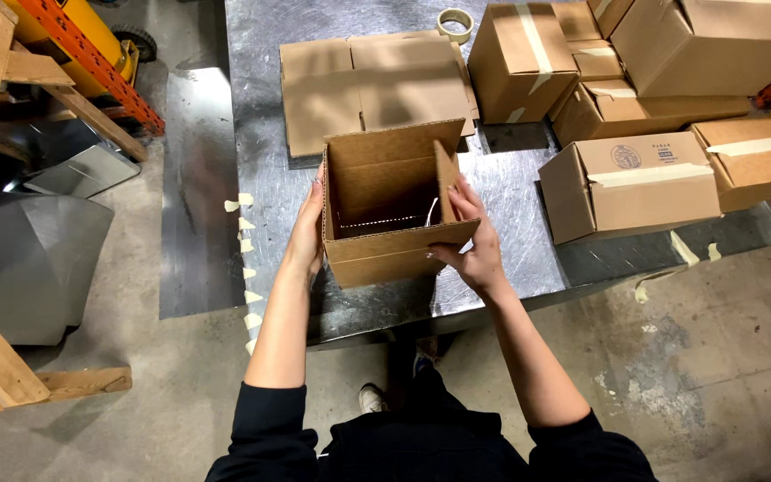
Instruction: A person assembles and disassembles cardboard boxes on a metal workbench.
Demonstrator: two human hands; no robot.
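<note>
Cardboard box, open at the top, is standing near the front edge of the metal counter, directly before the person.

Head view: the left hand is pressing flat against the box's left wall, fingers extended upward along the corner. The right hand is grasping the right side, with the thumb reaching over the rim beside the upright right flap and the fingers wrapping the lower front corner. The far flap is standing up; the near flap is folding outward and down over the front face. A thin pale strand is showing inside the box, too small to identify.

Behind the box a flattened carton is lying on the counter, with a roll of tape beyond it. To the right, several sealed boxes are sitting in a cluster, closed with pale tape. Short torn tape strips are hanging in a row along the counter's left edge, and more are sticking to its right front edge.

Risks, as judged from this moment: the box is sitting close to the counter's front edge, so a push toward the person could be tipping it off. Uneven pressure from the two hands could be skewing the walls or creasing the upright flap.
</note>
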